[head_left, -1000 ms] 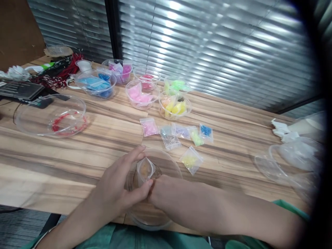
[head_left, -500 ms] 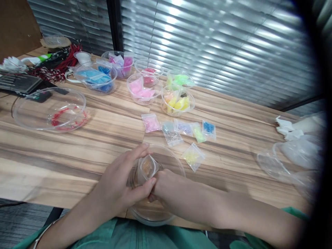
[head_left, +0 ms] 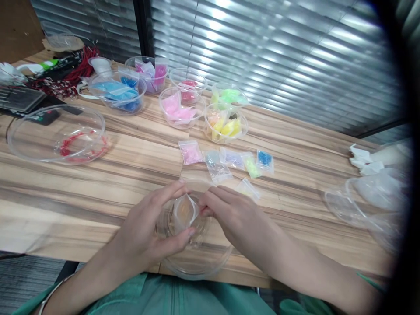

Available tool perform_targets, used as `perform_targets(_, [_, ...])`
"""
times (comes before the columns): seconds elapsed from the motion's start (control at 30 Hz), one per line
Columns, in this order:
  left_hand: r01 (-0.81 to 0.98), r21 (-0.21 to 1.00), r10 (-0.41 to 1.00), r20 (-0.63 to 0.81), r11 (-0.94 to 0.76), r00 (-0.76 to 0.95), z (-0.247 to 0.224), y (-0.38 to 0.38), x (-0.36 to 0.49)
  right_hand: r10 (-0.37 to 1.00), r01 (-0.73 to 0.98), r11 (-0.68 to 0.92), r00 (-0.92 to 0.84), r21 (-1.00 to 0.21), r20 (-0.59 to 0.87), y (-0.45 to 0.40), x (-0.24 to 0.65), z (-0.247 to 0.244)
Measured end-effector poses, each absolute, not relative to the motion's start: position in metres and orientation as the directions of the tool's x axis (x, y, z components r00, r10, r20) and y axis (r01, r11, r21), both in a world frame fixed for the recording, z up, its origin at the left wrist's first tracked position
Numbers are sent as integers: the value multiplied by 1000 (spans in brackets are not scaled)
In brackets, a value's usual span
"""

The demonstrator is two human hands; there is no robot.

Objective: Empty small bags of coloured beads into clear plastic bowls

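Observation:
My left hand (head_left: 146, 225) curls round a small clear zip bag (head_left: 185, 213), its thumb and fingers on either side. The bag's mouth gapes upward and something pale amber shows inside. Below it a round clear plastic tub (head_left: 200, 274) sits at the table's front edge. My right hand (head_left: 234, 212) is closed, fingertips pinched together close to the bag's right edge; what they grip, if anything, is too small to make out. Beyond my hands lie a pink bead bag (head_left: 190, 153), a lilac bag (head_left: 232, 158), a yellow-green bag (head_left: 251, 167) and a blue bag (head_left: 264, 160).
Clear tubs of coloured bags stand at the back, among them a blue one (head_left: 116, 94) and a yellow one (head_left: 226, 127). Leftward, a large clear tub (head_left: 55, 131) and a red beaded ring (head_left: 83, 146) share the table. Clear plastic containers (head_left: 370, 197) sit on the right.
My right hand has moved from low against the left thumb to farther up at the bag's right side, partly covering the yellow bag behind it. My left hand keeps its hold.

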State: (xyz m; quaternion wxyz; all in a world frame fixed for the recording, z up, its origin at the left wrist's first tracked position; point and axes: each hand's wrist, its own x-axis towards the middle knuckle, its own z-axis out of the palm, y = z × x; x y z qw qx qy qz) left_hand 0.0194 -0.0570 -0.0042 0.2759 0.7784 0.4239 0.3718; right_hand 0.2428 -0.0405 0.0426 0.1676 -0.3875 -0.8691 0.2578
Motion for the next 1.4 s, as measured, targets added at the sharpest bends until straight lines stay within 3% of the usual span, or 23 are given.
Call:
perform_targets(0.1, [443,742,852,339,-502,398,-4,-58,19,789,592,545,-601,-593,125,-38,246,53])
perform_targets(0.27, [417,729,822,361,-544,441,3,-57,20,767,418,544,-600,-728,228,-39,241,60])
perform_targets(0.37, [401,749,819,324,-527,473,6,-57,20,736,355,570,-622,-741,268,-41,238,61])
perform_targets(0.6, [411,760,823,276,-503,497,4,-59,18,591,342,744,-738,-574,326,-42,234,65])
perform_targets(0.83, [413,735,806,304,-538,508,5,-56,20,581,423,796,-734,-433,351,-43,228,64])
perform_targets(1.4, [425,726,808,308,-540,502,9,-55,20,541,411,823,-778,-393,320,-39,226,66])
